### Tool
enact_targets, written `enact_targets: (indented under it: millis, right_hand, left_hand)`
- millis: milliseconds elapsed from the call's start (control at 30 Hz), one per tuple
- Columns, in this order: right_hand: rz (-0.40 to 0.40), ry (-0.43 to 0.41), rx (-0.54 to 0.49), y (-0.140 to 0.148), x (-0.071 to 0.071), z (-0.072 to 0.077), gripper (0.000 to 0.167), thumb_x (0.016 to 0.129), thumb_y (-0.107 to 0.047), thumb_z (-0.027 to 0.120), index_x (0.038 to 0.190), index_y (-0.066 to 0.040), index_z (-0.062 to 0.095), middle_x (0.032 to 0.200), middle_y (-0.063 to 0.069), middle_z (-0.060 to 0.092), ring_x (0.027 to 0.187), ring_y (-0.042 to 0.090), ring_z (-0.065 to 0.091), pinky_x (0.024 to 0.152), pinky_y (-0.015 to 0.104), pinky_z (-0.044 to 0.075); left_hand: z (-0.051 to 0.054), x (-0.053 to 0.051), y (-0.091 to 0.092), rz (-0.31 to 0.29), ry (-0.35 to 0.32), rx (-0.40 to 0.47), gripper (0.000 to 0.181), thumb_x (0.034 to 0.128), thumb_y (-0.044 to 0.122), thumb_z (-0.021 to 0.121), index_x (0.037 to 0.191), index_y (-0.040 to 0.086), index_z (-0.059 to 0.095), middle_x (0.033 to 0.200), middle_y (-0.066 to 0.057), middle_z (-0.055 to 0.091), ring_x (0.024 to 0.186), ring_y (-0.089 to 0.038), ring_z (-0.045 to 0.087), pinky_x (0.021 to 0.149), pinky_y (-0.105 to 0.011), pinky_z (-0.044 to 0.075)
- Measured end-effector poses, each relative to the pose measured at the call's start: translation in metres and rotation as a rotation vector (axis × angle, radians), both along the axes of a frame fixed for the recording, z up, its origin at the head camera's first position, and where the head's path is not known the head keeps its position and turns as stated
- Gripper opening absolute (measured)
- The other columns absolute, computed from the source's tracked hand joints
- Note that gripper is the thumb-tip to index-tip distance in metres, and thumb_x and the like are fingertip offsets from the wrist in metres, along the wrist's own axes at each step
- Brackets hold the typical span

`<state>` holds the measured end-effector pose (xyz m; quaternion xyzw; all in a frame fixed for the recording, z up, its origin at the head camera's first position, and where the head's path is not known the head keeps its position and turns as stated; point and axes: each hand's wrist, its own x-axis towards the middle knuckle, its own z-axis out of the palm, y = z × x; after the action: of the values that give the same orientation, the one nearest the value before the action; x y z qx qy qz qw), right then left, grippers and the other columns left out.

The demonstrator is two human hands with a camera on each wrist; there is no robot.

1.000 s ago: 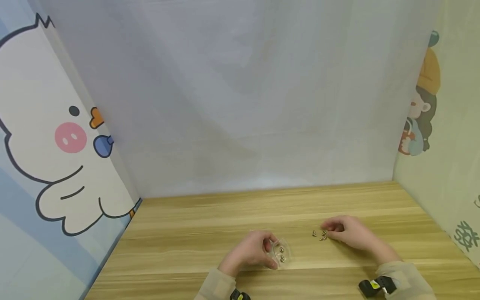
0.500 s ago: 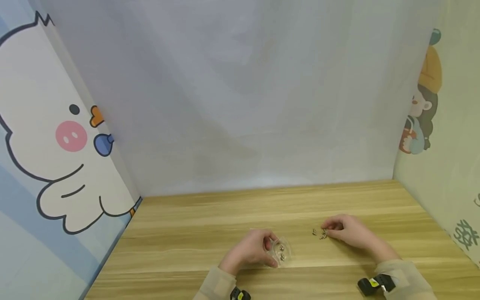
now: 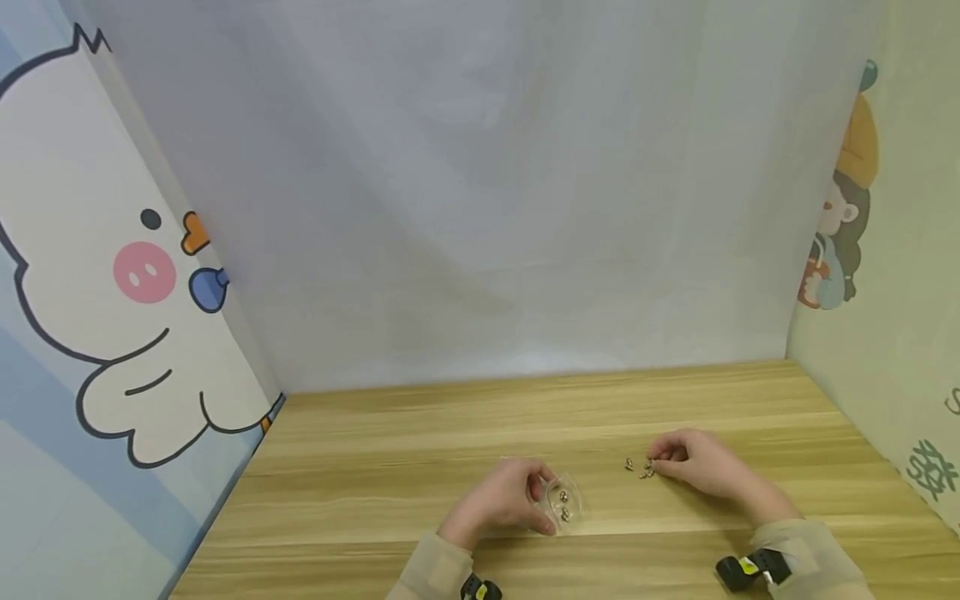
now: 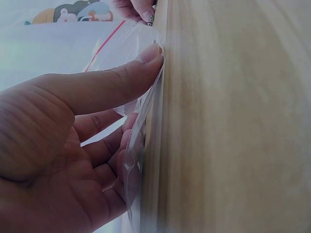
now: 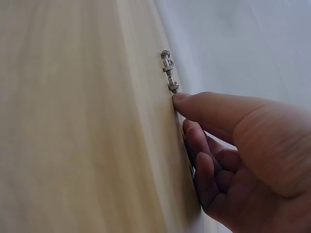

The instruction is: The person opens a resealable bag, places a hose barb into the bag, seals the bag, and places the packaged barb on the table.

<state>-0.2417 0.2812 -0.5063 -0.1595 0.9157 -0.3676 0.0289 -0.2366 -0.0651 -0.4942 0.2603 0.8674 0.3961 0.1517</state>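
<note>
My left hand point(image 3: 508, 498) holds a clear zip bag point(image 4: 138, 43) with a red seal line, thumb on one side and curled fingers on the other. Two small metal screws point(image 3: 565, 505) show through the clear plastic in the head view. To the right, several more screws point(image 3: 647, 472) lie in a loose cluster on the table. My right hand point(image 3: 697, 462) is at that cluster, thumb tip against the nearest screw point(image 5: 173, 86) in the right wrist view. Its index fingertip is hidden there, so a pinch cannot be confirmed. The other fingers are curled.
The wood-grain table point(image 3: 390, 450) ends at a pale grey curtain point(image 3: 525, 250) behind. Side panels with cartoon prints stand left and right, the left one bearing a white bird point(image 3: 90, 275). A black wrist strap point(image 3: 753, 571) sits on the right sleeve.
The right thumb and index finger have shifted slightly right and drawn closer together at the screws. The left hand and bag have barely moved.
</note>
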Motion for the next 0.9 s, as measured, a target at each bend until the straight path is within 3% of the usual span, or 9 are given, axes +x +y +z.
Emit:
enact_targets:
  millis: [433, 900]
  right_hand:
    - [0.069, -0.004, 0.008, 0.010, 0.000, 0.000, 0.007, 0.097, -0.019, 0.079, 0.097, -0.012, 0.075, 0.087, -0.008, 0.068, 0.080, 0.005, 0.060, 0.073, 0.027, 0.052]
    - [0.084, -0.016, 0.038, 0.012, 0.002, 0.004, 0.007, 0.101, -0.020, 0.075, 0.098, -0.014, 0.074, 0.090, -0.008, 0.067, 0.082, 0.005, 0.058, 0.075, 0.029, 0.049]
  left_hand:
    - [-0.002, -0.001, -0.001, -0.002, 0.001, 0.002, 0.054, 0.0640, -0.001, 0.101, 0.111, 0.005, 0.074, 0.083, 0.000, 0.062, 0.071, -0.006, 0.052, 0.067, -0.024, 0.048]
    - [-0.001, 0.000, 0.000, -0.010, 0.011, 0.007, 0.052, 0.0642, -0.001, 0.101, 0.107, 0.005, 0.074, 0.083, -0.001, 0.061, 0.070, -0.005, 0.051, 0.067, -0.023, 0.047]
